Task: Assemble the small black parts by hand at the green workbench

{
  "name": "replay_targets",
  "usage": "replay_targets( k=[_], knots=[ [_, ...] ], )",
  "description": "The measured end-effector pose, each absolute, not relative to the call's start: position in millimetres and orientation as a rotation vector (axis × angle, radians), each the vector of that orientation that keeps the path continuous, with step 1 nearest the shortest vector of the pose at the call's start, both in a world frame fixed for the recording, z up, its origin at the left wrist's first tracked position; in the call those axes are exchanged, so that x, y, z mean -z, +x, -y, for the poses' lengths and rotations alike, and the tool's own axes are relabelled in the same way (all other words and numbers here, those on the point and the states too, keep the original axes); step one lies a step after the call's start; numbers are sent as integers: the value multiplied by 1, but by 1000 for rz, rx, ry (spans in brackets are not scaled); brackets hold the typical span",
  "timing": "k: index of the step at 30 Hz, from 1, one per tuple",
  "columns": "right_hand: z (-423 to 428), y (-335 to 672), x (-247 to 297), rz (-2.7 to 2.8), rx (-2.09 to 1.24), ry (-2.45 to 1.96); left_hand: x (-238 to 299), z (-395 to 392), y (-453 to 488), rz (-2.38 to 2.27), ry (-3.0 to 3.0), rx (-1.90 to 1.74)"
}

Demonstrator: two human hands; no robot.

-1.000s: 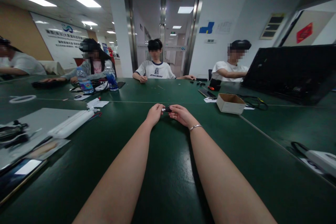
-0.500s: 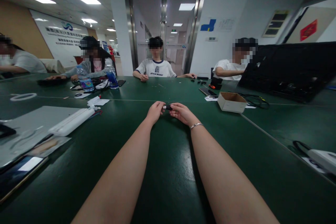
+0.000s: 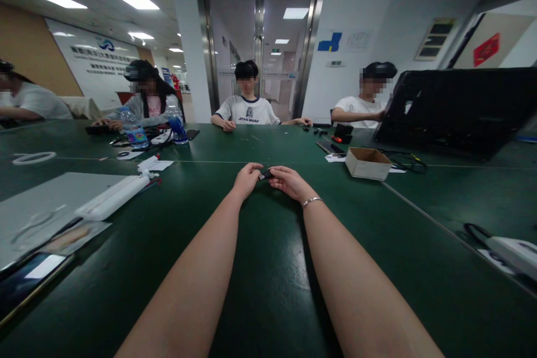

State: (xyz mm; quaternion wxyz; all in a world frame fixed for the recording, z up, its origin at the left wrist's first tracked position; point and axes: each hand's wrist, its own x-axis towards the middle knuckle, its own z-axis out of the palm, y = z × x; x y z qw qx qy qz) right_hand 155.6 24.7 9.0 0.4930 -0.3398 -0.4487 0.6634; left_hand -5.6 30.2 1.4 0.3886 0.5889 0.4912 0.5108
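Observation:
Out over the green table, my two hands meet at a small black object with a silvery end point(image 3: 265, 175), stick-shaped; its exact kind is too small to make out. My right hand point(image 3: 288, 182), wearing a silver bracelet point(image 3: 312, 201) at the wrist, pinches the black end between thumb and fingers. At the other end, my left hand point(image 3: 248, 179) has its thumb against the silvery part, with the forefinger stretched just above it. Part of the object is hidden by the fingers.
An open cardboard box point(image 3: 368, 163) and a phone point(image 3: 330, 148) lie to the right, before a large black screen point(image 3: 457, 114). Leftward are a white bar-shaped item point(image 3: 111, 197), another phone point(image 3: 36, 279) and bottles point(image 3: 135, 130). Several people sit across the table point(image 3: 268, 246).
My left forefinger has lifted and straightened from the small object, which now tilts slightly. The right hand keeps its pinch. The view has shifted a little.

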Motion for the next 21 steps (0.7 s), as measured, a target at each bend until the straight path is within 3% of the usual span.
replay_targets(
  k=[21],
  knots=[
    [-25,155,-10,1092,-1596,-852,3,-33,-3,-1235,1569,-1272]
  ],
)
